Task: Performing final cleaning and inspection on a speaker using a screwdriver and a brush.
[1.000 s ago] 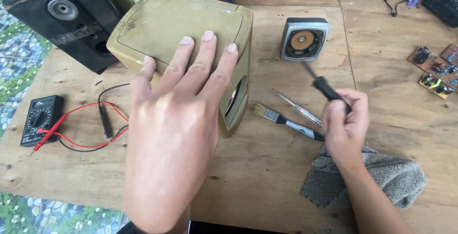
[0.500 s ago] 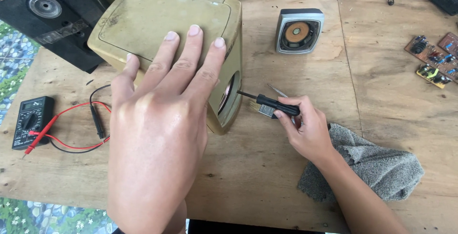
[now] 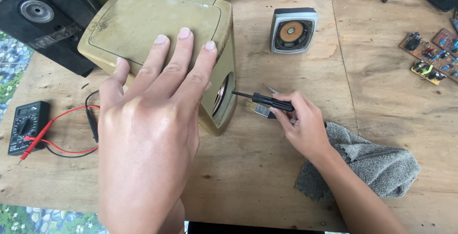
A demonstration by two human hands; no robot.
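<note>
Head view: two hands, left flat on beige speaker box; right holds one screwdriver.

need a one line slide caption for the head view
Left hand steadies a beige speaker box while the right hand points a screwdriver at its side opening.

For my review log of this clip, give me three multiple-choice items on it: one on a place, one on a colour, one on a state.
1. Where does the multimeter lie?
A. the table's left edge
B. on the grey cloth
C. atop the beige speaker box

2. What colour is the cloth?
A. red
B. grey
C. yellow

3. What is the left hand doing?
A. gripping a brush
B. lying flat on the beige speaker box
C. hanging clear of everything

Answers: 1 A, it sits far left beside its red lead. 2 B, plainly grey. 3 B, fingers spread on top while the right hand holds the screwdriver.
</note>
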